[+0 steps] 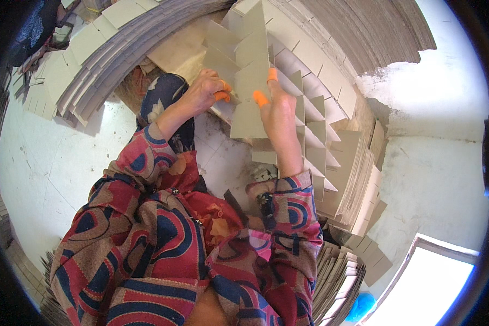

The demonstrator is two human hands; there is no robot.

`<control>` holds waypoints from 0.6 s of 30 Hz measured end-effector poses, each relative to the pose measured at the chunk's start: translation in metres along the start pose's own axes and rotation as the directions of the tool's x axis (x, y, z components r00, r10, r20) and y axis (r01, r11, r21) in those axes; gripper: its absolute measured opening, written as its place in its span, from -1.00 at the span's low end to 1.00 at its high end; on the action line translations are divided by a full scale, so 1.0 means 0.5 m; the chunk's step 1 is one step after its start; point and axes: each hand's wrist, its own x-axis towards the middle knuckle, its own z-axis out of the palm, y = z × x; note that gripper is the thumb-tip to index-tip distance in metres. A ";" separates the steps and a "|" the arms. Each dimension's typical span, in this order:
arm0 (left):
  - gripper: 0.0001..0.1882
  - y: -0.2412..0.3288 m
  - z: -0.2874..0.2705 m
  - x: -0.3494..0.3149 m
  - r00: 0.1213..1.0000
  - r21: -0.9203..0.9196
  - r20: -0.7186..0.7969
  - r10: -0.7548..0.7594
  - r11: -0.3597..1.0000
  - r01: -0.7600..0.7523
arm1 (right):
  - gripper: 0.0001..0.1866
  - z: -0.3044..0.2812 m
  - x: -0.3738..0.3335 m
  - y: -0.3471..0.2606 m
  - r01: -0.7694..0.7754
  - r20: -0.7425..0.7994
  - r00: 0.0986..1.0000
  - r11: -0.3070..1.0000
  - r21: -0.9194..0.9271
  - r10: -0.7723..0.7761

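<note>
On a pale floor [54,157] ringed by cardboard stacks [114,49], left hand [204,92] and right hand [277,111] grip a slotted strip [252,81], fingers closed, over a far, partly assembled divider grid [309,108]; loose strips [353,185] remain right.

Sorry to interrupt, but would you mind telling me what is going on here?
A person in a patterned top holds a grey cardboard strip upright with both hands, orange finger covers on some fingertips. The left hand grips its left edge, the right hand its right side. The strip stands among a grid of interlocked strips. Stacks of cardboard lie around on the floor.
</note>
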 end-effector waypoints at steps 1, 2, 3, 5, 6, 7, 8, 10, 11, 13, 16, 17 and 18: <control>-0.76 0.003 -0.002 0.001 1.000 0.000 0.007 -0.020 1.000 0.020 | -0.52 -0.001 0.000 -0.003 -0.019 0.000 1.000 1.000 0.005 0.019; -0.78 0.005 -0.005 0.002 1.000 -0.016 0.002 -0.009 1.000 0.009 | -0.52 -0.003 -0.002 -0.009 -0.039 0.000 0.999 0.999 0.011 0.039; -0.81 0.007 -0.007 0.003 1.000 -0.031 -0.004 0.001 1.000 -0.001 | -0.52 -0.004 -0.003 -0.013 -0.058 0.001 0.998 0.998 0.016 0.058; -0.83 0.011 -0.008 0.004 1.000 -0.048 0.000 0.008 0.999 -0.008 | -0.51 0.000 -0.001 -0.010 -0.097 0.045 0.994 0.995 0.000 0.097; -0.83 0.012 -0.008 0.005 1.000 -0.047 0.007 0.003 0.999 -0.003 | -0.51 0.004 0.001 -0.008 -0.116 0.066 0.991 0.993 -0.008 0.116; -0.83 0.014 -0.006 0.009 1.000 -0.049 0.013 0.002 0.999 -0.001 | -0.50 0.015 0.000 0.005 -0.109 0.067 0.992 0.994 -0.001 0.108; -0.83 0.010 -0.004 0.008 1.000 -0.040 -0.008 0.007 0.999 -0.007 | -0.49 0.039 0.000 0.024 -0.095 0.070 0.993 0.995 0.010 0.094; -0.83 0.008 0.001 0.007 0.999 -0.023 -0.045 0.018 1.000 -0.019 | -0.47 0.073 -0.002 0.044 -0.104 0.097 0.990 0.995 -0.006 0.104; -0.83 0.008 0.002 0.009 1.000 0.000 -0.030 0.006 1.000 -0.006 | -0.47 0.086 -0.004 0.048 -0.126 0.120 0.984 0.991 -0.034 0.129; -0.84 0.007 0.002 0.009 1.000 0.049 -0.001 -0.022 0.999 0.022 | -0.52 0.098 -0.001 0.044 -0.123 0.160 0.977 0.988 -0.095 0.137; -0.85 0.002 0.001 0.015 1.000 -0.021 -0.001 -0.012 1.000 0.012 | -0.66 0.083 0.015 0.021 -0.043 0.231 0.969 0.982 -0.182 0.085; -0.86 0.004 0.004 0.020 1.000 -0.022 0.005 -0.003 1.000 0.003 | -0.69 0.071 0.020 0.015 -0.009 0.266 0.962 0.978 -0.207 0.066; -0.86 0.006 0.007 0.025 1.000 -0.025 0.012 0.006 1.000 -0.006 | -0.73 0.062 0.023 0.014 0.024 0.302 0.952 0.972 -0.232 0.049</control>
